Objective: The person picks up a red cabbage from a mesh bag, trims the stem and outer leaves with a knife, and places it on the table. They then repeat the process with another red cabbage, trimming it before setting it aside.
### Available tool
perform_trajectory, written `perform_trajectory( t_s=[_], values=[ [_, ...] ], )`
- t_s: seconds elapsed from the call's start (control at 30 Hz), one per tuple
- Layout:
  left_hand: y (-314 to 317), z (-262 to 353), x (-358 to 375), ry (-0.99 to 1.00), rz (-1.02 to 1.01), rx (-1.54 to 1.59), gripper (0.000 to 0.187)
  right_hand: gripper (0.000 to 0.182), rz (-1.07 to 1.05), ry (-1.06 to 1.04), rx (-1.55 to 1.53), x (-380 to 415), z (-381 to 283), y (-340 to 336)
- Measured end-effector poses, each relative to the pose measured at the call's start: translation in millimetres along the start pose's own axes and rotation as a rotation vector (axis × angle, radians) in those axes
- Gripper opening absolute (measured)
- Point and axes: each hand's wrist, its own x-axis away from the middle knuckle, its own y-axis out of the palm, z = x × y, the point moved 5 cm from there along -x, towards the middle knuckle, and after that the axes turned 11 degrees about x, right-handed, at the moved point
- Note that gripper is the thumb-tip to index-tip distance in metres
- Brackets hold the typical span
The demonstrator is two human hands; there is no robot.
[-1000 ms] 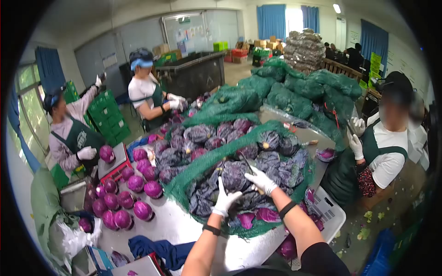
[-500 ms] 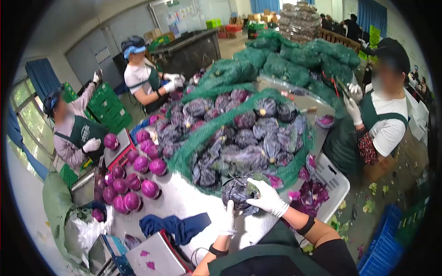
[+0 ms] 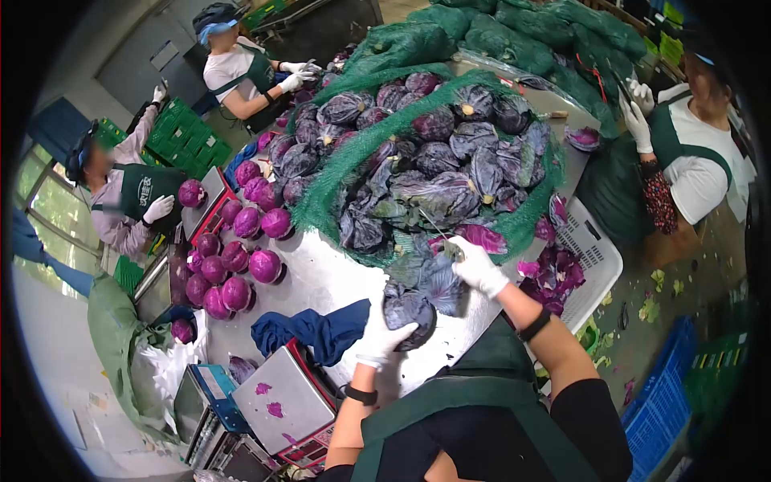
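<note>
A dark purple cabbage (image 3: 408, 316) rests at the near edge of the metal table (image 3: 321, 277). My left hand (image 3: 381, 331), in a white glove, is wrapped round its left side. To the upper right, my gloved right hand (image 3: 475, 265) is closed on a thin knife (image 3: 434, 222) whose blade points up and left. Loosened outer leaves (image 3: 438, 283) hang between the cabbage and my right hand, against its fingers. Just beyond, a green net (image 3: 321, 193) lies open around a heap of untrimmed cabbages (image 3: 438, 193).
Peeled cabbages (image 3: 235, 293) sit at the left, near a blue cloth (image 3: 313, 331) and a scale (image 3: 281, 394). A white crate (image 3: 598, 261) with leaf scraps is at the right. Three co-workers (image 3: 241, 72) stand around the table. Full green net bags (image 3: 514, 40) lie at the back.
My right hand has moved slightly right and up, pulling leaves away from the cabbage. My left hand and the cabbage are a little lower. The head view has tilted down.
</note>
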Motion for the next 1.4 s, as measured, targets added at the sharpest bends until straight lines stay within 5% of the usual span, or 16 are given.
perform_trajectory(
  t_s=[0.13, 0.23, 0.27, 0.37, 0.47, 0.57, 0.63, 0.7, 0.8, 0.97, 1.07, 1.17, 1.23, 1.3, 1.33, 1.4],
  values=[
    [-23, -31, -3, -0.095, -0.108, 0.104, 0.091, 0.037, -0.081, 0.154, 0.395, -4, 83, 27],
    [-36, -42, 14, -0.061, -0.212, 0.115, 0.088, 0.054, -0.041, 0.106, 0.15, -1, 110, 20],
    [-37, -44, 22, -0.015, -0.155, 0.132, 0.088, 0.069, -0.138, 0.148, 0.323, 4, 93, 12],
    [-25, -27, 29, 0.004, -0.058, -0.025, 0.089, 0.072, -0.082, 0.175, 0.54, 23, 0, -32],
    [-4, 0, 15, -0.043, 0.04, -0.391, 0.098, 0.073, -0.089, -0.252, 0.426, 61, -25, 1],
    [7, 9, 5, -0.031, 0.01, -0.521, 0.099, 0.091, -0.261, -0.121, 0.139, 66, -51, 23],
    [14, 9, 6, 0.02, 0.011, -0.569, 0.101, 0.096, -0.198, -0.112, 0.055, 46, -59, 35],
    [23, 16, 9, 0.071, -0.039, -0.68, 0.101, 0.056, -0.275, -0.018, 0.173, 25, -66, 52],
    [21, 19, 8, 0.07, -0.047, -0.648, 0.096, 0.024, -0.098, -0.017, 0.38, 1, -33, 81],
    [16, 29, 16, 0.033, -0.042, -0.565, 0.093, 0.016, 0.039, -0.018, 0.616, -21, 19, 74],
    [-16, 4, 37, 0.271, -0.023, -0.245, 0.086, 0.022, -0.036, 0.031, 0.635, -12, 42, 52],
    [-22, -5, 52, -0.07, -0.003, 0.115, 0.086, 0.034, -0.089, -0.004, 0.663, 12, 52, 24],
    [-22, -8, 54, -0.069, 0.081, 0.089, 0.085, 0.051, 0.082, -0.04, 0.524, 27, 38, -11],
    [-13, 1, 48, -0.171, 0.063, -0.353, 0.092, 0.061, -0.026, 0.115, 0.646, 37, 3, -18],
    [-1, 9, 41, -0.031, 0.117, -0.477, 0.101, 0.062, -0.091, 0.155, 0.335, 46, 0, -7],
    [17, 21, 30, -0.096, 0.081, -0.602, 0.101, 0.067, -0.29, 0.277, -0.102, 65, -17, 19]
  ],
)
